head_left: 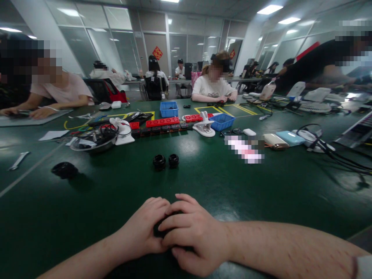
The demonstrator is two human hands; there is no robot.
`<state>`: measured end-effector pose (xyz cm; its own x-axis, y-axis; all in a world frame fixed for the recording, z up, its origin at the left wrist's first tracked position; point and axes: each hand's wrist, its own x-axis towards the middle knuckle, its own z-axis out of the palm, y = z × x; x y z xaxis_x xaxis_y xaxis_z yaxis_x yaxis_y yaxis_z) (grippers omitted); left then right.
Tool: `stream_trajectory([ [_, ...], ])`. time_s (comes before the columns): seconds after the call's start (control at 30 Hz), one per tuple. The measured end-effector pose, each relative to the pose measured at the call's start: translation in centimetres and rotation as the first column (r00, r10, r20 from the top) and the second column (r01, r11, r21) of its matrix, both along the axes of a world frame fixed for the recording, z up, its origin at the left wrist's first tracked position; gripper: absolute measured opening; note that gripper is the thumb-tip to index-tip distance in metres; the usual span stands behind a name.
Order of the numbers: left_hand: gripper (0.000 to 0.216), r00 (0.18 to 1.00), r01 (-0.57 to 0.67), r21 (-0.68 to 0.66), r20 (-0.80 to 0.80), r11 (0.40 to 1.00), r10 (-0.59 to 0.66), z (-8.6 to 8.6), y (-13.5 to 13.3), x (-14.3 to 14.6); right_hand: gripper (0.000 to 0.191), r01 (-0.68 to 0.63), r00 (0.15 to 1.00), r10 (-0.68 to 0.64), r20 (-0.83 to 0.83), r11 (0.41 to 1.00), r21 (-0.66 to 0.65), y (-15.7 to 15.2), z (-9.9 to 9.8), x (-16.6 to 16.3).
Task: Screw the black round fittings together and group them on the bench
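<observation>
Near the front edge of the green table (116, 182), my left hand (145, 224) and my right hand (194, 232) meet, both closed around one black part (159, 229). Most of it is hidden by my fingers, so its exact shape does not show. My right fingers lie over its top and side, while my left fingers and thumb grip it from the left. Beyond my hands stand two black ring-shaped fittings (159, 162) with open tops, side by side. A black bundle or coil (64, 170) lies farther left.
A metal bowl of parts (95, 147), white clip-on devices (204, 127), a red-and-black strip (162, 123) and blue bins (222, 122) line the table's middle. A wrench (19, 161) lies left; cables (345, 155) lie right. Several people sit around.
</observation>
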<state>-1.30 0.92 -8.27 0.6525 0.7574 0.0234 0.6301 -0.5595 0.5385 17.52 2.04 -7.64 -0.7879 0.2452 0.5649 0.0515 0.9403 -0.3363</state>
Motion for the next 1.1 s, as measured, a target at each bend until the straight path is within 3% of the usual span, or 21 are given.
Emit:
stream_trajectory([
  [0.3,0.023,0.999,0.006,0.013,0.05,1.0,-0.007,-0.13,-0.04,-0.23,0.02,-0.118,0.993,0.119,-0.018,0.992,0.039,0.01,-0.3,0.06],
  [0.43,0.021,0.999,0.008,0.009,0.051,1.0,-0.008,-0.08,-0.02,-0.24,0.021,-0.119,0.986,0.126,-0.105,0.99,0.07,-0.07,-0.09,0.27],
  [0.57,0.027,1.0,0.002,0.002,0.015,1.0,-0.002,0.09,0.05,-0.22,0.032,0.066,0.992,-0.066,-0.108,0.998,-0.007,-0.05,0.6,0.34],
  [0.67,0.037,1.0,-0.004,-0.025,0.018,1.0,0.005,0.22,0.1,-0.2,0.046,0.237,0.968,-0.243,-0.059,0.967,-0.094,0.09,0.6,0.15],
  [0.77,0.036,1.0,-0.003,-0.034,0.027,0.999,0.004,0.24,0.11,-0.17,0.047,0.306,0.952,-0.306,0.01,0.947,-0.102,0.19,0.18,-0.08],
  [0.9,0.028,1.0,-0.013,-0.019,0.009,1.0,0.013,0.17,0.05,-0.13,0.035,0.28,0.959,-0.274,0.067,0.955,-0.095,0.29,0.05,-0.24],
  [1.1,0.018,1.0,-0.002,-0.009,0.01,1.0,0.002,0.19,0.02,-0.01,0.03,0.122,0.987,-0.109,0.122,0.987,-0.105,0.49,0.53,-0.33],
])
